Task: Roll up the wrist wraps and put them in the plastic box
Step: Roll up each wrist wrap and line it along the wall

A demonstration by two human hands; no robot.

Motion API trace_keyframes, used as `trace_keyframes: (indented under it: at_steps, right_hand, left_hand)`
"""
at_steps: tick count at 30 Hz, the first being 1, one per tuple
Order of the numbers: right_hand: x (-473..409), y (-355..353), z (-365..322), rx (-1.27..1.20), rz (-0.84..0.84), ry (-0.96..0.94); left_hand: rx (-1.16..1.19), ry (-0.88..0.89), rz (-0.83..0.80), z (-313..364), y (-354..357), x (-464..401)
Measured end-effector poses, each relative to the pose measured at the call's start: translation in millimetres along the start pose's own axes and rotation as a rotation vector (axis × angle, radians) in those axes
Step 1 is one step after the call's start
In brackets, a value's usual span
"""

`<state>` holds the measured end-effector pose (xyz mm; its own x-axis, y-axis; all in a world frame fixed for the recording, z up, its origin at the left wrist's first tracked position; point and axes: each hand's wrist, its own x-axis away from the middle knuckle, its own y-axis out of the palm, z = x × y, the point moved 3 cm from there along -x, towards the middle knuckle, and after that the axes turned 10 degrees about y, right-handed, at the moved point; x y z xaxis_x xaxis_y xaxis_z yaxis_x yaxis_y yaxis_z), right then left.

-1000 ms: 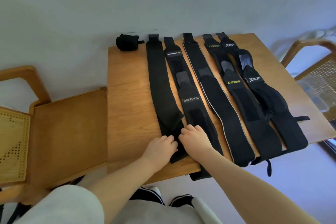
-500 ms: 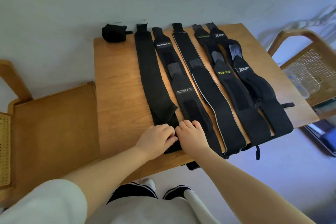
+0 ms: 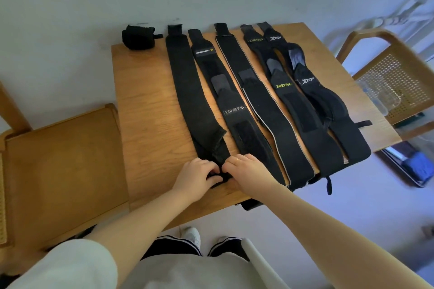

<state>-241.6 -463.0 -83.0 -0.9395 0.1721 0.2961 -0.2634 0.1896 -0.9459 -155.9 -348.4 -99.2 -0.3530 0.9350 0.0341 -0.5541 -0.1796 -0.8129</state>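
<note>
Both hands, left (image 3: 196, 177) and right (image 3: 249, 175), curl their fingers around the near end of the leftmost wrap (image 3: 185, 91) on the table (image 3: 145, 110). Four more wraps (image 3: 277, 110) lie flat alongside (one rolled wrap (image 3: 138, 37) sits far left). A clear box (image 3: 378, 96) rests on the right chair (image 3: 397, 82).

The table (image 3: 145, 105) is light wood with a smooth, slightly satin grain. The long wrist wraps (image 3: 185, 91) are matt black woven cloth, one frayed and fuzzy at its edge, others with rougher hook-and-loop patches. The chair (image 3: 394, 82) beside has a wooden frame and woven cane panel
</note>
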Motion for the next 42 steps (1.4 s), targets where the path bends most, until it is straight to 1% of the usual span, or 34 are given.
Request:
trace_keyframes:
  at_steps: [2,4,7,9,11,13,16,18,20,22,23,24,25,28,35,37,42]
  right_hand:
    - [-10,-6,0,-0.037,-0.028,0.046]
    - [-18,-10,1,-0.124,-0.065,0.124]
    - [-26,-14,0,-0.253,-0.088,0.223]
    - [-28,-13,-2,-0.326,-0.029,0.278]
    - [-26,-10,-4,-0.286,0.065,0.309]
    - [-21,-5,-10,-0.108,0.173,0.247]
    - [-13,0,-10,0.047,0.237,0.132]
    - [-12,0,-5,0.124,0.242,0.089]
    - [-15,-4,-2,0.159,0.227,0.061]
    - [-19,-6,-1,0.170,0.188,0.033]
    - [-21,-7,-1,0.171,0.165,0.013]
    - [-22,-9,-1,0.170,0.137,-0.009]
    - [-24,-10,1,0.173,0.116,-0.032]
    - [-30,-12,6,0.156,0.074,-0.071]
    - [-41,-16,11,0.151,0.008,-0.143]
    - [-44,-17,11,0.151,0.012,-0.155]
    - [-41,-18,7,0.171,0.030,-0.195]
  left_hand:
    - [0.083,-0.085,-0.005,-3,-6,-3]
    - [0.106,-0.107,-0.022,-5,-11,-5]
    - [-0.047,-0.032,-0.092,-7,-12,-2]
    - [-0.117,-0.020,-0.059,-10,-12,-2]
    - [-0.108,-0.026,-0.035,-13,-11,-4]
    - [-0.086,-0.035,-0.056,-15,-12,-8]
    - [-0.037,-0.094,-0.095,-18,-15,-13]
    - [0.029,-0.155,-0.107,-18,-20,-17]
    - [0.099,-0.210,-0.016,-19,-28,-24]
    - [0.051,-0.203,0.111,-16,-37,-33]
    - [0.001,-0.177,0.135,-14,-39,-39]
    - [-0.041,-0.151,0.128,-12,-38,-45]
    - [-0.081,-0.135,0.088,-12,-35,-51]
    - [-0.171,-0.098,-0.067,-14,-28,-66]
    - [-0.139,-0.002,-0.253,-25,-37,-64]
    - [-0.133,0.007,-0.274,-26,-39,-65]
    - [-0.056,-0.053,-0.222,-27,-38,-64]
